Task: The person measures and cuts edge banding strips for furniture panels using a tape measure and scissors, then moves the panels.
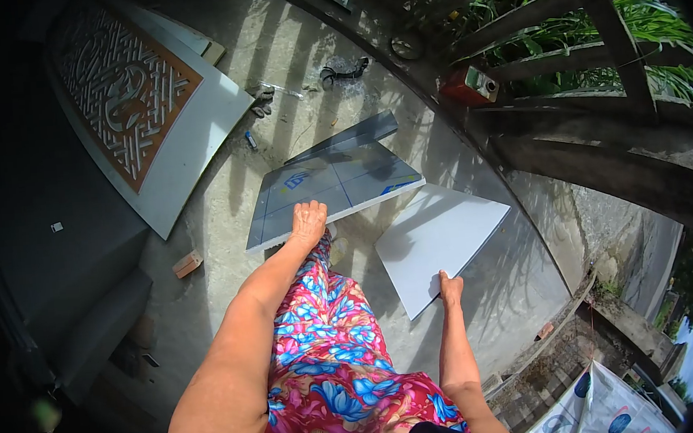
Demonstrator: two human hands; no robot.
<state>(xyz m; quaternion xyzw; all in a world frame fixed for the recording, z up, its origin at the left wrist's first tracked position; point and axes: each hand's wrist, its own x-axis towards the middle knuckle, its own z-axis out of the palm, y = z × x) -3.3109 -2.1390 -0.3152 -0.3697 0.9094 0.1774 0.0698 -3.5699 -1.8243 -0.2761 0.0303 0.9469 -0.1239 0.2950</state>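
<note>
My left hand [309, 222] has its fingers curled over the near edge of a dark grey board [343, 178]. The board has blue lines and printing on its face and a pale, thick edge. In my right hand [450, 287] is the lower edge of a white board [438, 238], with the thumb on its face. The white board is tilted, and a shadow falls across it. Behind the grey board lies a narrow dark strip [356, 136]. What my left fingers touch under the board's edge is hidden.
A large panel with a cut-out pattern [121, 96] leans at the left on a white sheet [187, 160]. A brick [188, 264] lies on the concrete. A red box [470, 86] stands by the slatted fence [586, 59]. Gloves [263, 103] and a dark strap [345, 73] lie farther off.
</note>
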